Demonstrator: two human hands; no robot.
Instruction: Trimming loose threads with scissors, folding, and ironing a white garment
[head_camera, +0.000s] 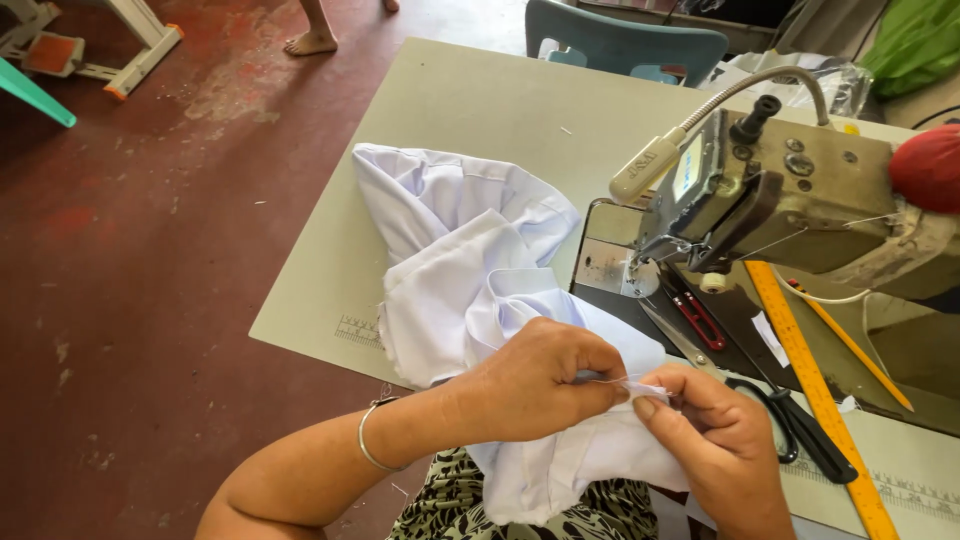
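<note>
**Hand work on a white garment, away from the needle**

At the near edge of the worktop (330, 270), one white garment (470, 290) lies bunched, its lower part hanging into the person's lap. Both hands meet over a fold of it just in front of the sewing machine (800, 200). The left hand (535, 385) is clenched round the cloth, thumb and forefinger pinching the edge. The right hand (715, 440) pinches the same edge from the other side; its fingers (665, 405) seem closed on a fine thread or the seam itself, too small to tell which.

Judging by this, the piece is off the needle and at a hand stage, such as picking at a seam; whether any stitching is finished cannot be seen.

Count: one garment, one sewing machine, one pair of black scissors (800, 425), one small red-handled snips (703, 318), one yellow ruler (815, 385), one pencil (855, 345), one bangle (372, 440), one blue chair (625, 45).
</note>
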